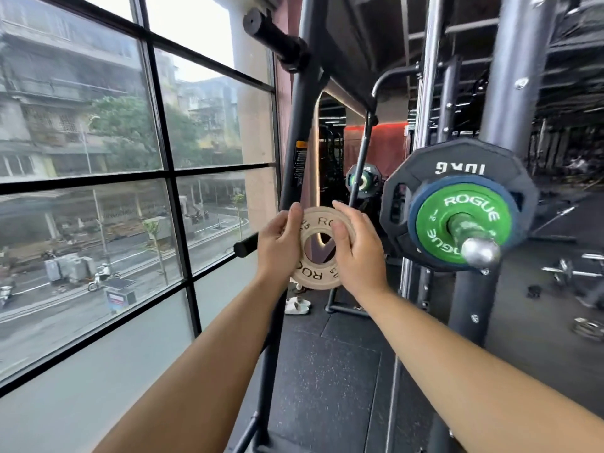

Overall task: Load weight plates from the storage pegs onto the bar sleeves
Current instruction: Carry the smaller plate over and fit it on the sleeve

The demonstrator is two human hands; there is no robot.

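Both hands hold one small tan plate upright at mid-frame, its hole facing the camera. The left hand grips its 9 o'clock edge and the right hand its 3 o'clock edge, fingers wrapped round the rim on each side. The plate is in the air, off any peg. It sits near but apart from the bar sleeve, which pokes toward the camera at the plate's 3 o'clock. The sleeve carries a green plate outermost, a blue plate behind it, then a big black plate marked 10 kg, all stacked touching; its steel tip shows past them. Room is a gym w/ a black rubber floor, tile seams visible, running from 6 o'clock up under the rack. A dark rack post stands behind the loaded plates at 1–2 o'clock. One black peg juts out at 12 o'clock near the top, and a shorter peg is just beside the left hand at its 9 o'clock. A big window w/ black frame fills the 9 o'clock side, w/ street, scooters & bldgs outside. A tall mirror w/ a lit edge stands behind the tan plate. White slippers lie on the floor at the plate's 6 o'clock. Loose bars lie far right at 3–4 o'clock, blurred.
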